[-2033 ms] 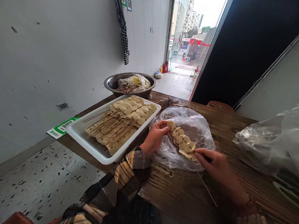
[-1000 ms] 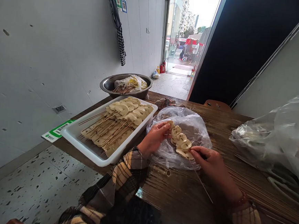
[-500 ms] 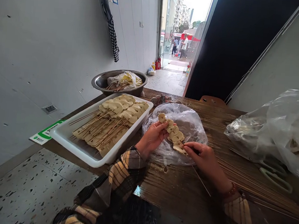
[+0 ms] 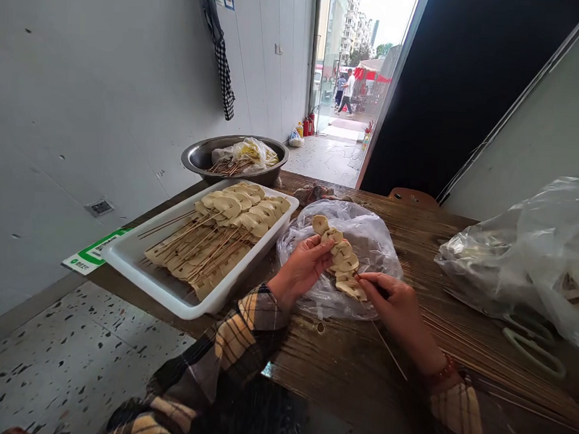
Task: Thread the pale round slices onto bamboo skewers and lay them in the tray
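My left hand (image 4: pixel 301 273) pinches a row of thin, pale, round slices (image 4: pixel 345 260), possibly dried tofu, which overlap each other at an angle above a clear plastic bag (image 4: pixel 378 241). At the near end of that row, the closed fingertips of my right hand (image 4: pixel 397 306) grip a thin skewer. Another thin stick (image 4: pixel 390 352) slants down below my right hand toward the table; whether it belongs to the held skewer I cannot tell. On the left, a white tray (image 4: pixel 116 257) bears many skewers of similar slices (image 4: pixel 230 206), laid in layers.
A metal basin (image 4: pixel 191 159) with bagged skewers stands behind the tray. Bare sticks (image 4: pixel 498 374) lie on the wooden table (image 4: pixel 338 368) at the right, beside scissors (image 4: pixel 534 353) and a large plastic bag (image 4: pixel 533 243). People walk outside the glass door.
My left hand has shifted slightly right and down along the row of slices. My right hand stays nearly in place, still gripping the skewer. The whole view has swung slightly.
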Demonstrator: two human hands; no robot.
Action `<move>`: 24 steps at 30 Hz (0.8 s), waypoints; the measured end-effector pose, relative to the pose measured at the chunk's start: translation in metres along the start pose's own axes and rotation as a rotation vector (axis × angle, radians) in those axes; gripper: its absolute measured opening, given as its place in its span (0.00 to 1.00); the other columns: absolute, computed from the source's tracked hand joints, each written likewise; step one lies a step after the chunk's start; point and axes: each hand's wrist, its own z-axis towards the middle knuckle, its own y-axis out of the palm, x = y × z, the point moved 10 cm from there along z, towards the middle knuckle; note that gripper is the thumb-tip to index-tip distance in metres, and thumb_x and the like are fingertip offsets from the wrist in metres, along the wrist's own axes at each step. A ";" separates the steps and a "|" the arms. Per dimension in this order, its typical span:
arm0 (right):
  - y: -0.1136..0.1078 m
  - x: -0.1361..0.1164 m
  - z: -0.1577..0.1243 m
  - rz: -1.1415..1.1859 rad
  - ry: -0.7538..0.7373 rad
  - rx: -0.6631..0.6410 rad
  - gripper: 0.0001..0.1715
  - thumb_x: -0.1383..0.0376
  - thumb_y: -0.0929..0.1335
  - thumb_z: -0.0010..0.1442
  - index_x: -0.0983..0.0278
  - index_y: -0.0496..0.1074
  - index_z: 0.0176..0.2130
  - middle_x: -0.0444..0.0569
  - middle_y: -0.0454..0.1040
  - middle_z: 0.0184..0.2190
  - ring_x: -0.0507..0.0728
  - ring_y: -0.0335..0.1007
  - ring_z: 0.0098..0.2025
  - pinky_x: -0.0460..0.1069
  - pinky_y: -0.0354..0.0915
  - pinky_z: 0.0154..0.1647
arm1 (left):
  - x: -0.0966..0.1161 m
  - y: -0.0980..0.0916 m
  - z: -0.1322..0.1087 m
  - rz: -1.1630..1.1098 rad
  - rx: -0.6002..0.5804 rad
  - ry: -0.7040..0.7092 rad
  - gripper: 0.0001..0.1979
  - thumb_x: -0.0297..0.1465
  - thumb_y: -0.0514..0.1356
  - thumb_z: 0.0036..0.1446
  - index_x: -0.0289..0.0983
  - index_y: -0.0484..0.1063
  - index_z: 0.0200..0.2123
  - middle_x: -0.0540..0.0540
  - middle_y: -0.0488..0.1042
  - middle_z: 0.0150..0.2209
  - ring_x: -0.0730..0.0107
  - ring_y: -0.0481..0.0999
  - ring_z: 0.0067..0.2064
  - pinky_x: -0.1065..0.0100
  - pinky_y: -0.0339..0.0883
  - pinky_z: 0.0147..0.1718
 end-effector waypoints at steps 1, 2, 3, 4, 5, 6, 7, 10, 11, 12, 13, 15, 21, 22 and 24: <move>0.000 0.000 0.000 -0.001 -0.001 0.002 0.14 0.57 0.67 0.62 0.61 0.80 0.39 0.50 0.82 0.38 0.60 0.78 0.39 0.53 0.72 0.41 | -0.001 -0.001 0.000 -0.006 0.008 -0.008 0.07 0.27 0.65 0.55 0.31 0.75 0.38 0.42 0.79 0.37 0.71 0.79 0.35 0.71 0.74 0.36; 0.000 -0.001 0.000 -0.002 -0.003 0.003 0.14 0.57 0.67 0.62 0.61 0.80 0.38 0.50 0.82 0.38 0.60 0.78 0.39 0.53 0.72 0.41 | -0.002 -0.002 0.000 -0.009 0.016 -0.016 0.06 0.27 0.65 0.56 0.31 0.75 0.37 0.42 0.79 0.36 0.71 0.79 0.34 0.71 0.74 0.35; 0.000 -0.001 0.000 -0.002 -0.005 0.006 0.14 0.57 0.67 0.62 0.61 0.80 0.38 0.50 0.82 0.37 0.60 0.78 0.38 0.53 0.72 0.42 | -0.003 -0.003 0.001 -0.011 0.022 -0.025 0.05 0.27 0.64 0.56 0.31 0.75 0.36 0.42 0.79 0.35 0.71 0.79 0.33 0.71 0.74 0.34; 0.000 -0.001 0.000 -0.003 -0.010 0.007 0.14 0.57 0.68 0.62 0.61 0.80 0.37 0.50 0.82 0.37 0.60 0.78 0.38 0.53 0.72 0.42 | -0.004 -0.004 0.001 -0.011 0.027 -0.031 0.04 0.27 0.64 0.56 0.31 0.75 0.36 0.42 0.79 0.34 0.70 0.79 0.33 0.71 0.74 0.34; 0.001 -0.002 0.000 -0.003 -0.014 0.007 0.13 0.57 0.68 0.61 0.61 0.80 0.37 0.50 0.82 0.37 0.60 0.79 0.38 0.53 0.72 0.42 | -0.005 -0.004 0.001 -0.008 0.033 -0.035 0.04 0.27 0.64 0.56 0.31 0.75 0.36 0.42 0.79 0.34 0.70 0.79 0.33 0.70 0.74 0.34; 0.001 -0.002 0.000 -0.004 -0.017 0.007 0.13 0.57 0.68 0.61 0.61 0.80 0.37 0.50 0.83 0.37 0.60 0.79 0.39 0.54 0.72 0.42 | -0.006 -0.005 0.001 -0.003 0.041 -0.036 0.05 0.27 0.64 0.56 0.32 0.75 0.36 0.42 0.79 0.34 0.69 0.79 0.33 0.70 0.74 0.34; 0.001 -0.002 0.000 -0.005 -0.019 0.008 0.13 0.57 0.67 0.61 0.61 0.80 0.37 0.50 0.83 0.37 0.60 0.79 0.39 0.54 0.72 0.42 | -0.006 -0.006 0.001 0.004 0.051 -0.036 0.05 0.27 0.65 0.55 0.32 0.75 0.36 0.42 0.79 0.34 0.69 0.79 0.33 0.70 0.74 0.34; 0.002 -0.003 0.000 -0.006 -0.023 0.007 0.14 0.57 0.67 0.62 0.61 0.80 0.37 0.50 0.82 0.38 0.60 0.78 0.39 0.54 0.72 0.42 | -0.007 -0.008 0.000 0.025 0.073 -0.027 0.07 0.27 0.67 0.53 0.32 0.76 0.36 0.42 0.80 0.35 0.69 0.80 0.34 0.70 0.74 0.35; 0.002 -0.003 0.000 -0.005 -0.025 0.007 0.14 0.57 0.67 0.62 0.61 0.80 0.37 0.50 0.82 0.38 0.60 0.78 0.39 0.54 0.72 0.42 | -0.007 -0.008 0.000 0.030 0.072 -0.022 0.08 0.27 0.68 0.52 0.32 0.76 0.36 0.42 0.80 0.35 0.69 0.79 0.33 0.69 0.74 0.35; 0.002 -0.004 0.000 -0.005 -0.027 0.008 0.14 0.57 0.67 0.62 0.61 0.80 0.37 0.50 0.82 0.37 0.60 0.78 0.39 0.54 0.71 0.42 | -0.007 -0.008 -0.001 0.034 0.069 -0.014 0.08 0.28 0.68 0.52 0.32 0.76 0.36 0.42 0.80 0.34 0.68 0.79 0.33 0.69 0.74 0.35; 0.001 -0.004 0.000 -0.004 -0.028 0.010 0.14 0.57 0.67 0.62 0.61 0.80 0.37 0.50 0.82 0.37 0.60 0.78 0.39 0.53 0.71 0.42 | -0.007 -0.007 -0.001 0.037 0.063 -0.008 0.09 0.28 0.69 0.51 0.32 0.76 0.36 0.42 0.80 0.34 0.68 0.79 0.33 0.68 0.74 0.35; 0.001 -0.004 0.000 -0.002 -0.027 0.014 0.14 0.57 0.67 0.62 0.61 0.80 0.37 0.50 0.82 0.37 0.60 0.78 0.38 0.53 0.71 0.41 | -0.007 -0.004 -0.003 0.045 0.050 0.001 0.11 0.30 0.70 0.50 0.32 0.75 0.36 0.42 0.79 0.34 0.68 0.79 0.33 0.67 0.74 0.37; 0.001 -0.001 -0.001 0.007 0.000 0.014 0.15 0.56 0.67 0.62 0.61 0.80 0.37 0.49 0.82 0.36 0.60 0.78 0.37 0.53 0.72 0.40 | -0.014 0.007 -0.005 0.040 0.033 0.004 0.12 0.30 0.71 0.48 0.32 0.75 0.35 0.43 0.79 0.33 0.66 0.80 0.35 0.66 0.74 0.40; 0.000 0.000 -0.001 0.010 0.012 0.011 0.15 0.56 0.67 0.62 0.61 0.80 0.37 0.49 0.82 0.36 0.60 0.78 0.36 0.53 0.72 0.40 | -0.015 0.009 -0.006 0.038 0.028 0.000 0.12 0.30 0.71 0.48 0.32 0.75 0.35 0.43 0.79 0.33 0.66 0.80 0.35 0.66 0.74 0.40; -0.001 0.002 -0.001 0.012 0.033 0.009 0.16 0.55 0.67 0.62 0.61 0.80 0.37 0.49 0.82 0.35 0.60 0.78 0.35 0.53 0.72 0.40 | -0.018 0.013 -0.006 0.036 0.020 -0.006 0.12 0.30 0.71 0.48 0.32 0.75 0.35 0.43 0.79 0.33 0.66 0.80 0.35 0.66 0.74 0.40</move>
